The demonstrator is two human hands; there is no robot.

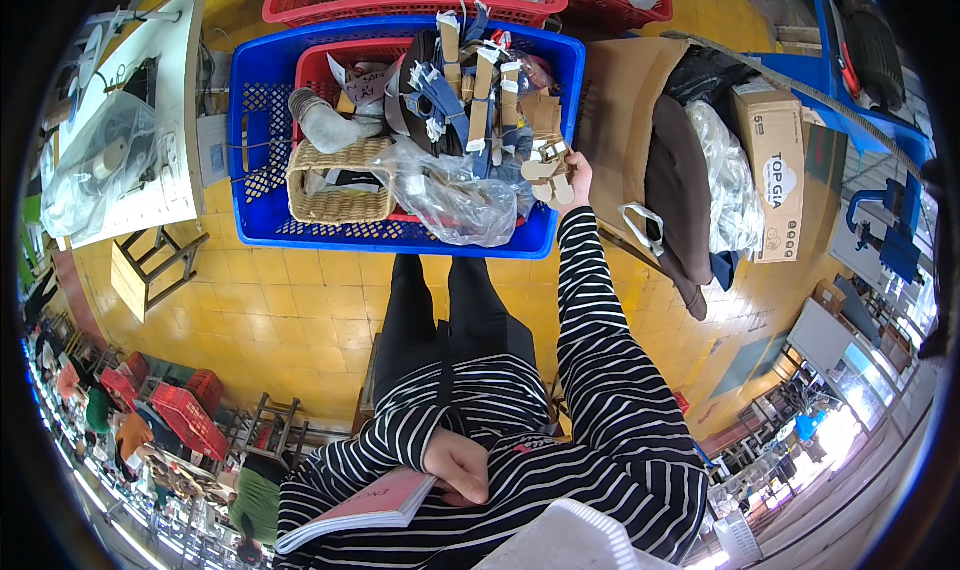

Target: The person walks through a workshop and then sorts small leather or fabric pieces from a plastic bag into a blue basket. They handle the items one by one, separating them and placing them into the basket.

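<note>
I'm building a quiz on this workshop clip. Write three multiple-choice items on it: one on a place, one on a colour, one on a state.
1. Where is the right hand?
A. at the right edge of the blue crate
B. on the white machine table
C. on the person's lap

2. What colour is the smaller crate nested inside the blue one?
A. green
B. red
C. white

3. What is the left hand doing?
A. hanging free
B. holding a pink notebook against the body
C. gripping the woven basket

Answers:
1. A: the arm reaches forward and the hand holds tan strap pieces at the crate's right rim.
2. B: red mesh walls show inside the blue ones.
3. B: the fingers curl over the notebook's edge at the striped top.
</note>
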